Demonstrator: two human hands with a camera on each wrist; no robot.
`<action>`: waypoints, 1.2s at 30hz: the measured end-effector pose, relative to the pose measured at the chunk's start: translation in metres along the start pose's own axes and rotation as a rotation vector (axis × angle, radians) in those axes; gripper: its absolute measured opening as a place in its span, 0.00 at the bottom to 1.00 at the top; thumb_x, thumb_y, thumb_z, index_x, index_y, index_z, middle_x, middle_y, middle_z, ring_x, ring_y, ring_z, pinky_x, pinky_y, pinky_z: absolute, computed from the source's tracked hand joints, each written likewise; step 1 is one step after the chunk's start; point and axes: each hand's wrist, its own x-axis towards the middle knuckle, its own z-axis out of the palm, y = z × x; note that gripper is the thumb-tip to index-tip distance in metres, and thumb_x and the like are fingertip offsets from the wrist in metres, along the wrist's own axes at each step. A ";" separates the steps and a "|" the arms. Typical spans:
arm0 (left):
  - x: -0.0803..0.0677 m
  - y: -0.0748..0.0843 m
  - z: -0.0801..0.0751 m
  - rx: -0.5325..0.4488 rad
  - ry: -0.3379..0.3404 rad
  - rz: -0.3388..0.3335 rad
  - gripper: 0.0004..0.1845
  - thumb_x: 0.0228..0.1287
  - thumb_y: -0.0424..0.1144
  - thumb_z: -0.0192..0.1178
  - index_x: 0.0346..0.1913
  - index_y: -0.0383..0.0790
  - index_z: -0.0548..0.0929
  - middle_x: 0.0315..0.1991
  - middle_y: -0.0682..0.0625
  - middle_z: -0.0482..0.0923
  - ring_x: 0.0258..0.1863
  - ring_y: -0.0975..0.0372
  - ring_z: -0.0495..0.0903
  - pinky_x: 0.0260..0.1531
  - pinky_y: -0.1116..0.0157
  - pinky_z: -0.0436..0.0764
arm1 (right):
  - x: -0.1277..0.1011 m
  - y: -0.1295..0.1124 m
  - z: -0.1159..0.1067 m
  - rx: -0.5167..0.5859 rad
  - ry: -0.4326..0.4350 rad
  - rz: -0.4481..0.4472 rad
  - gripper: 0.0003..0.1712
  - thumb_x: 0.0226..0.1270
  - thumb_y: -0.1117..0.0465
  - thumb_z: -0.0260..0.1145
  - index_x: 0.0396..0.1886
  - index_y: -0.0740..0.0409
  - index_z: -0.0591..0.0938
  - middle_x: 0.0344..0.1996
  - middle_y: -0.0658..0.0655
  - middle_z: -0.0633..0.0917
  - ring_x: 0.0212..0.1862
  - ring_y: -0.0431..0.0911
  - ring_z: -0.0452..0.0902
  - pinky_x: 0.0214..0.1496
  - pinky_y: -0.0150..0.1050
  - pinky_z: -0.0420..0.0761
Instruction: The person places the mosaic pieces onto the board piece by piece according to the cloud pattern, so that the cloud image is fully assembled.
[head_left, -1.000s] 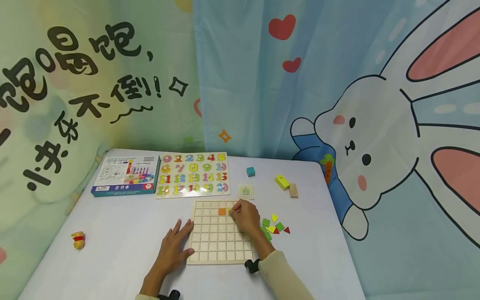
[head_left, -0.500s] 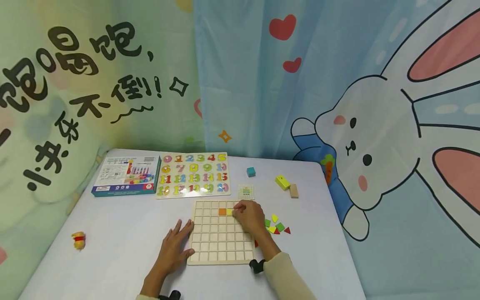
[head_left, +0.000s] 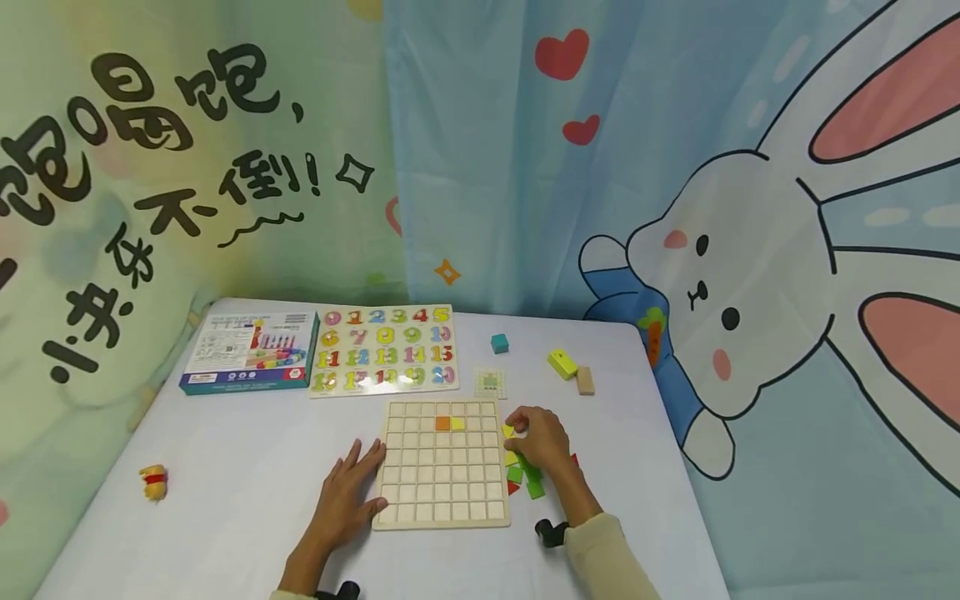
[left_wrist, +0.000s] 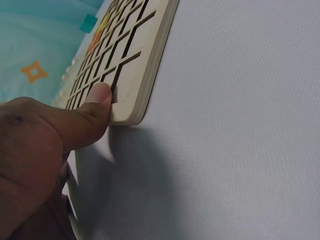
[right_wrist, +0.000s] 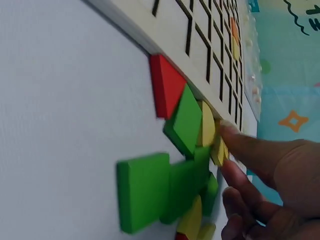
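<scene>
Right hand (head_left: 542,437): thumb and forefinger pinching a yellow piece (head_left: 507,431), just right of the grid board (head_left: 420,492). Piece likely light, stiff, smooth enough to slip; best held by opposite edges. Left hand (head_left: 339,500): fingers spread, thumb on board's left rim. Green pieces (head_left: 535,488) lie nearer.

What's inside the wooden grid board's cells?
An orange square tile and a yellow tile, side by side in the second row from the far edge of the wooden grid board. What lies beneath them is covered.
</scene>
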 end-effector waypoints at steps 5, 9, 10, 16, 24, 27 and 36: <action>-0.001 -0.002 0.000 -0.005 -0.022 -0.025 0.49 0.54 0.36 0.79 0.80 0.43 0.69 0.82 0.44 0.64 0.84 0.37 0.53 0.80 0.29 0.52 | 0.003 -0.003 0.007 -0.014 0.017 0.004 0.14 0.60 0.62 0.82 0.44 0.49 0.89 0.31 0.48 0.83 0.35 0.44 0.75 0.34 0.36 0.71; -0.001 -0.001 0.001 -0.005 -0.029 -0.032 0.49 0.54 0.36 0.79 0.80 0.44 0.69 0.83 0.45 0.63 0.85 0.37 0.53 0.80 0.30 0.52 | 0.006 -0.004 0.006 -0.054 0.023 -0.012 0.10 0.60 0.62 0.82 0.38 0.51 0.88 0.32 0.50 0.82 0.37 0.44 0.75 0.36 0.37 0.71; 0.000 -0.001 0.001 -0.004 -0.030 -0.032 0.49 0.54 0.36 0.79 0.80 0.44 0.69 0.83 0.45 0.63 0.85 0.37 0.53 0.80 0.30 0.52 | 0.007 -0.003 0.005 -0.060 0.024 -0.016 0.10 0.59 0.62 0.82 0.36 0.51 0.87 0.32 0.50 0.82 0.37 0.45 0.75 0.36 0.38 0.72; 0.000 -0.002 0.002 0.005 -0.032 -0.034 0.49 0.54 0.37 0.79 0.80 0.45 0.69 0.83 0.45 0.63 0.85 0.38 0.53 0.80 0.30 0.52 | 0.006 -0.003 -0.002 -0.033 0.045 -0.029 0.11 0.58 0.62 0.83 0.34 0.50 0.86 0.28 0.50 0.82 0.32 0.44 0.76 0.33 0.37 0.72; 0.000 0.000 -0.001 -0.006 -0.019 -0.016 0.48 0.55 0.36 0.79 0.80 0.42 0.70 0.83 0.44 0.64 0.85 0.37 0.53 0.80 0.29 0.52 | -0.009 -0.015 0.011 0.048 0.079 -0.124 0.09 0.67 0.62 0.77 0.40 0.48 0.84 0.32 0.48 0.82 0.30 0.41 0.73 0.31 0.36 0.71; 0.000 0.000 -0.001 -0.009 -0.018 -0.015 0.48 0.55 0.36 0.78 0.80 0.42 0.69 0.83 0.44 0.64 0.85 0.37 0.53 0.80 0.30 0.52 | -0.013 -0.021 0.018 0.113 0.079 -0.154 0.10 0.68 0.63 0.75 0.43 0.48 0.82 0.35 0.48 0.84 0.30 0.39 0.76 0.32 0.35 0.73; -0.002 0.001 -0.001 -0.003 -0.017 -0.016 0.48 0.55 0.35 0.79 0.80 0.43 0.70 0.82 0.44 0.64 0.84 0.37 0.54 0.80 0.30 0.53 | -0.021 -0.034 0.037 0.195 0.081 -0.196 0.08 0.67 0.63 0.77 0.42 0.48 0.86 0.32 0.47 0.88 0.32 0.39 0.80 0.34 0.36 0.78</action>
